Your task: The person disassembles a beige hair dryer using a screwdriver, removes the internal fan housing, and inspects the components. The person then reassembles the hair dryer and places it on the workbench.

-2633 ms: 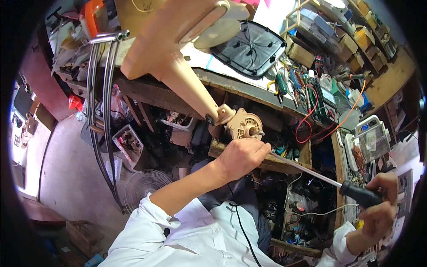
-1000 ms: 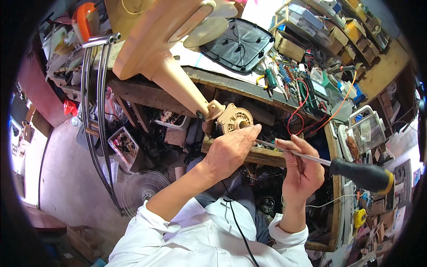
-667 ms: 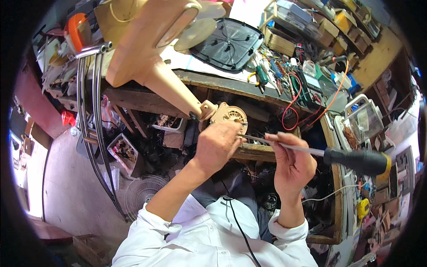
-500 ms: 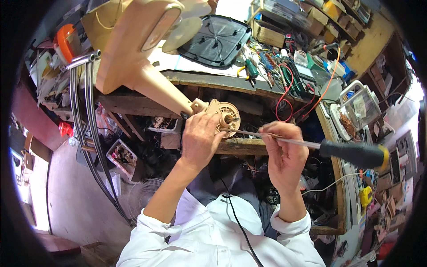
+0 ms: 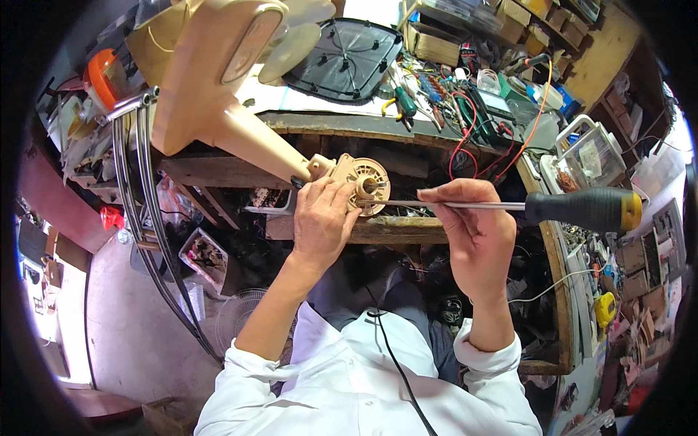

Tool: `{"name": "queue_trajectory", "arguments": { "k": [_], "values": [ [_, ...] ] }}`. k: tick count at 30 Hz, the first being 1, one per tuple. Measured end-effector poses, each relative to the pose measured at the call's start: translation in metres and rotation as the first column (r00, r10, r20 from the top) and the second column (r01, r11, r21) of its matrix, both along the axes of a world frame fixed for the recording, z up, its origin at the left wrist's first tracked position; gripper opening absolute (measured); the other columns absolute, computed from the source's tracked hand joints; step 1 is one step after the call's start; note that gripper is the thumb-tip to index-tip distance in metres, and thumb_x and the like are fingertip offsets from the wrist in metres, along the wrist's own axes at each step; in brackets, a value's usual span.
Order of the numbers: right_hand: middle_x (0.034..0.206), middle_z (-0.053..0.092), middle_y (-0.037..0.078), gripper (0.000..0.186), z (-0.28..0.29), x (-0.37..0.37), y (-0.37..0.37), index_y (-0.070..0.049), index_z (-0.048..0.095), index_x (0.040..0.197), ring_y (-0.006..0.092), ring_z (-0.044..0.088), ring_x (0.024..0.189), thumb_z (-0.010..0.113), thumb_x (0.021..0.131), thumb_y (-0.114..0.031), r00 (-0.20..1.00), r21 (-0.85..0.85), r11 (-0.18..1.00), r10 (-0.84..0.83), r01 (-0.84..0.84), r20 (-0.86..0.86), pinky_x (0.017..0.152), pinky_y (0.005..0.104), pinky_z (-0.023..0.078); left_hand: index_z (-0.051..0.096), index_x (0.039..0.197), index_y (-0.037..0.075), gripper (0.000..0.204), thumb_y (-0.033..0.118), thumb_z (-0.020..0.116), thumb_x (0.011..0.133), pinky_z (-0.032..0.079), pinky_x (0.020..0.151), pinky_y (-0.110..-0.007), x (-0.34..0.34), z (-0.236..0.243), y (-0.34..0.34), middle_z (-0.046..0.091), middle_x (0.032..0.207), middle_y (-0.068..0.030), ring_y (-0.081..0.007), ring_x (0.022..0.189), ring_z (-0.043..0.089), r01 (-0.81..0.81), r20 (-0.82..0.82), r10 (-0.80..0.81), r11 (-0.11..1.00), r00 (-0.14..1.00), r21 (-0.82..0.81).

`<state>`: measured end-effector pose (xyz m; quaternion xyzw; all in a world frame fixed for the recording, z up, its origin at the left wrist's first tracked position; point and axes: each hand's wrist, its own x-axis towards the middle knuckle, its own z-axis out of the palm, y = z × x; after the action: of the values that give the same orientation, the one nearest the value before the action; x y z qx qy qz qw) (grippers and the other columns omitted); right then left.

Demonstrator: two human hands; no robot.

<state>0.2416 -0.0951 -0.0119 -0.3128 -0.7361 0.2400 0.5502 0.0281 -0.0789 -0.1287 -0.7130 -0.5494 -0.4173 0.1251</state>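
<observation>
A beige electric fan stand [image 5: 262,139] lies across the bench edge, its broad base up at the left and its motor housing [image 5: 372,174] toward me. My left hand [image 5: 320,221] is wrapped over the near left side of this round, slotted housing, thumb along its lower edge. In my right hand [image 5: 476,236], thumb and fingers pinch the metal shaft of a long screwdriver [image 5: 582,208]. Its black handle with a yellow end points right, beyond the hand. The shaft runs nearly level to the housing's lower part, where the exact contact of the tip is too small to tell.
Pliers [image 5: 406,102], test leads and many small tools crowd the bench's far side beside a black ribbed panel [image 5: 345,58]. A clear lidded container [image 5: 592,156] stands at right. Bent chrome tubes [image 5: 145,203] rise at left. A black cord [image 5: 392,363] hangs over my shirt.
My right hand has shifted slightly right along with the screwdriver, whose handle has come up so the shaft lies more level. My left hand keeps hold of the housing.
</observation>
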Motion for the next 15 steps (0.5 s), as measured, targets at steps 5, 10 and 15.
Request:
{"name": "queue_trajectory", "arguments": {
  "k": [5, 10, 15],
  "values": [
    [0.103, 0.072, 0.013, 0.016, -0.003, 0.013, 0.005, 0.004, 0.061, 0.105, 0.0181, 0.072, 0.105, 0.069, 0.092, 0.010, 0.952, 0.116, 0.992, -0.080, 0.047, 0.296, 0.082, 0.0291, 0.059, 0.067, 0.121, 0.007, 0.047, 0.014, 0.083, 0.078, 0.041, 0.106, -0.047, 0.006, 0.000, 0.001, 0.068, 0.118, -0.0102, -0.0304, 0.120, 0.059, 0.007, 0.007, -0.007, 1.000, 1.000, -0.006],
    [0.101, 0.072, 0.013, 0.014, -0.001, 0.003, -0.002, 0.002, 0.062, 0.102, 0.0188, 0.073, 0.102, 0.067, 0.093, 0.010, 0.995, -0.114, 0.992, 0.035, -0.046, -0.098, 0.085, 0.0312, 0.059, 0.067, 0.122, 0.006, 0.046, 0.016, 0.082, 0.080, 0.041, 0.107, -0.047, 0.008, -0.005, 0.003, 0.068, 0.118, -0.0103, -0.0303, 0.121, 0.058, 0.005, 0.000, -0.005, 1.000, 1.000, -0.001],
    [0.093, 0.071, 0.012, 0.018, 0.001, 0.010, -0.001, 0.002, 0.058, 0.105, 0.0209, 0.074, 0.092, 0.066, 0.092, 0.011, 0.974, 0.026, 0.999, -0.027, 0.021, 0.224, 0.083, 0.0293, 0.059, 0.067, 0.121, 0.006, 0.045, 0.016, 0.082, 0.080, 0.040, 0.108, -0.047, 0.005, -0.002, -0.001, 0.068, 0.120, -0.0099, -0.0303, 0.121, 0.058, -0.026, -0.008, 0.026, 1.000, 1.000, -0.008]
  ]
}}
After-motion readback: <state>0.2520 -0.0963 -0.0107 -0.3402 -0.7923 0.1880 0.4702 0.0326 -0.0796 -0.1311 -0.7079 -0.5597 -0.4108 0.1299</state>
